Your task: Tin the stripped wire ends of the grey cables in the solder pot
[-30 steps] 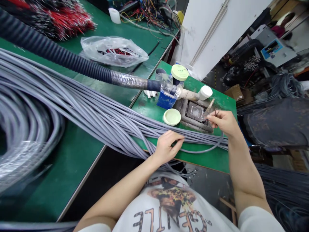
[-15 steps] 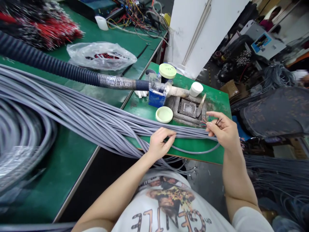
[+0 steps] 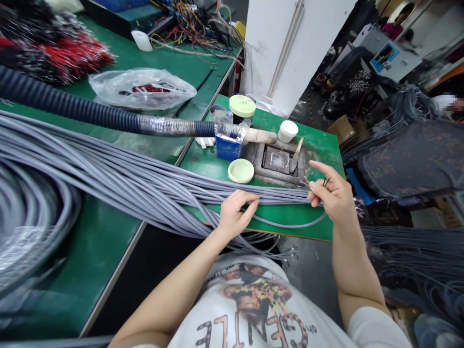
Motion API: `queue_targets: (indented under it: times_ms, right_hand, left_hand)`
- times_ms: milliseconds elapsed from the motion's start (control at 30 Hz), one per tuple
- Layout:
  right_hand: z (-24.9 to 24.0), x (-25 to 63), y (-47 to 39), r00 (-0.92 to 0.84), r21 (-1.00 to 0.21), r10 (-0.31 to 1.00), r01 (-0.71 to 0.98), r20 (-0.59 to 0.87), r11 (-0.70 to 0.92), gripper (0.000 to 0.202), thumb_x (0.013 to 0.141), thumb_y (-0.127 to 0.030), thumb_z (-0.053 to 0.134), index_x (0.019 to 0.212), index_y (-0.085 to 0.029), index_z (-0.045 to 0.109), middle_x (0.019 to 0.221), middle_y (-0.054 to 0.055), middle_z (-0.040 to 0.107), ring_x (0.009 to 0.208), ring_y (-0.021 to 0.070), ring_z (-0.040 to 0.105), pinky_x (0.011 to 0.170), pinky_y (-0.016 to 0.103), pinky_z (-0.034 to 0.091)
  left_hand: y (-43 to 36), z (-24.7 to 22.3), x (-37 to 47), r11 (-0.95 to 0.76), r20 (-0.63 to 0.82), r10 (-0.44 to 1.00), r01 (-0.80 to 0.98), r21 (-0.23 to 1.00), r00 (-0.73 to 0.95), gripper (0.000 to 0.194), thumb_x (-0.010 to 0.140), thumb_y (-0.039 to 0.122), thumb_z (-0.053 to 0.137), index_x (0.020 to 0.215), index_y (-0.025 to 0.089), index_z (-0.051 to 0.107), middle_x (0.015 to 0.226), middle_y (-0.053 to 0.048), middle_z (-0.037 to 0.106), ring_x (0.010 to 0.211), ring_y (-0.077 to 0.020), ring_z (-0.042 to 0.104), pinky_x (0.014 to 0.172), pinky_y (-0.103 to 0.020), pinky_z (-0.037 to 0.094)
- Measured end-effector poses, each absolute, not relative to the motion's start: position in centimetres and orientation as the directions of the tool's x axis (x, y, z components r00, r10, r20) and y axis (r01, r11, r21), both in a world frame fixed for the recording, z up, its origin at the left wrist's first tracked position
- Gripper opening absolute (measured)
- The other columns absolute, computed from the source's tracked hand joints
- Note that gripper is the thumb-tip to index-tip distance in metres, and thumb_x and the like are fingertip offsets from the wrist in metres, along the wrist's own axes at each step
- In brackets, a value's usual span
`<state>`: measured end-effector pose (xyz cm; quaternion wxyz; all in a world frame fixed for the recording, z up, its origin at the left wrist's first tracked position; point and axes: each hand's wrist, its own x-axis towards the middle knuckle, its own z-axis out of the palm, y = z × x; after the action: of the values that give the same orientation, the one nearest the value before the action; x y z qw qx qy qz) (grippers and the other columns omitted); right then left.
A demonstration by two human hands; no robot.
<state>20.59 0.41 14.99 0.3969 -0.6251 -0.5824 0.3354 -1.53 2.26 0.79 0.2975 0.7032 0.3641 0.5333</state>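
Observation:
A thick bundle of grey cables (image 3: 170,181) runs from the left across the green table. My left hand (image 3: 237,212) rests on the bundle, its thumb and index finger curled toward each other at the cables. Over the cable ends, my right hand (image 3: 330,193) pinches a cable end between thumb and curled fingers, index finger pointing out. Thin red, green and black wires (image 3: 306,182) fan out there. Just beyond sits a square metal pot (image 3: 278,158) in a grimy frame, with a flat scraper (image 3: 296,155) leaning in it.
A ribbed black hose (image 3: 108,113) ends above a blue box (image 3: 229,147). Around it stand a pale green lid (image 3: 241,171), a lidded jar (image 3: 242,106) and a white tub (image 3: 288,131). A plastic bag (image 3: 143,89) lies farther left. Another person is partly visible at the right edge.
The view has shifted slightly, moving the table items left. My right index finger has straightened away from the wires. My left hand remains at the bundle.

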Motion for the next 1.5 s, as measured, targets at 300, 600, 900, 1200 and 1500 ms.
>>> queue_targets:
  times_ms: [300, 600, 900, 1200, 1500]
  right_hand:
    - [14.9, 20.5, 0.0, 0.116, -0.885, 0.992, 0.466, 0.047, -0.012, 0.049, 0.083, -0.027, 0.057, 0.131, -0.021, 0.051, 0.054, -0.005, 0.059, 0.04, 0.0098, 0.051, 0.04, 0.023, 0.041]
    - [14.5, 20.4, -0.1, 0.138, -0.869, 0.986, 0.495, 0.091, 0.011, 0.049, 0.079, -0.021, 0.059, 0.128, -0.024, 0.053, 0.055, -0.006, 0.056, 0.041, 0.0095, 0.049, 0.04, 0.023, 0.04]
    - [14.6, 20.2, -0.2, 0.128, -0.859, 0.987, 0.512, 0.092, 0.013, 0.048, 0.08, -0.022, 0.058, 0.128, -0.023, 0.053, 0.055, -0.006, 0.056, 0.041, 0.0093, 0.049, 0.04, 0.023, 0.04]
    - [15.2, 20.0, -0.7, 0.113, -0.864, 0.992, 0.503, 0.06, -0.005, 0.045, 0.082, -0.024, 0.059, 0.127, -0.022, 0.053, 0.058, -0.005, 0.057, 0.042, 0.0092, 0.05, 0.041, 0.022, 0.041]
    - [15.1, 25.0, -12.3, 0.403, -0.979, 0.908, 0.107, -0.116, -0.173, 0.056, 0.084, -0.027, 0.062, 0.135, -0.034, 0.04, 0.069, -0.004, 0.061, 0.034, 0.0095, 0.05, 0.029, 0.021, 0.036]
  left_hand:
    - [2.3, 0.9, -1.5, -0.558, 0.535, 0.829, 0.197, 0.806, 0.163, 0.008, 0.084, 0.018, 0.059, 0.087, 0.019, 0.066, 0.074, -0.003, 0.066, 0.07, -0.015, 0.059, 0.068, -0.03, 0.046]
    - [2.3, 1.0, -1.6, -0.561, 0.536, 0.827, 0.19, 0.806, 0.169, 0.009, 0.082, 0.015, 0.06, 0.088, 0.019, 0.066, 0.074, -0.002, 0.066, 0.07, -0.0147, 0.059, 0.068, -0.029, 0.046]
    - [2.3, 1.1, -1.6, -0.565, 0.54, 0.824, 0.189, 0.803, 0.169, 0.008, 0.083, 0.016, 0.06, 0.087, 0.019, 0.066, 0.074, -0.003, 0.067, 0.07, -0.0152, 0.059, 0.068, -0.03, 0.047]
    - [2.3, 1.0, -1.6, -0.554, 0.532, 0.832, 0.196, 0.809, 0.159, 0.008, 0.083, 0.019, 0.06, 0.087, 0.019, 0.067, 0.074, -0.003, 0.067, 0.071, -0.0156, 0.06, 0.068, -0.03, 0.048]
    - [2.1, 1.2, -1.1, -0.573, 0.518, 0.818, 0.269, 0.774, 0.251, 0.008, 0.083, 0.019, 0.061, 0.089, 0.02, 0.067, 0.083, -0.004, 0.071, 0.078, -0.0171, 0.063, 0.075, -0.032, 0.049]
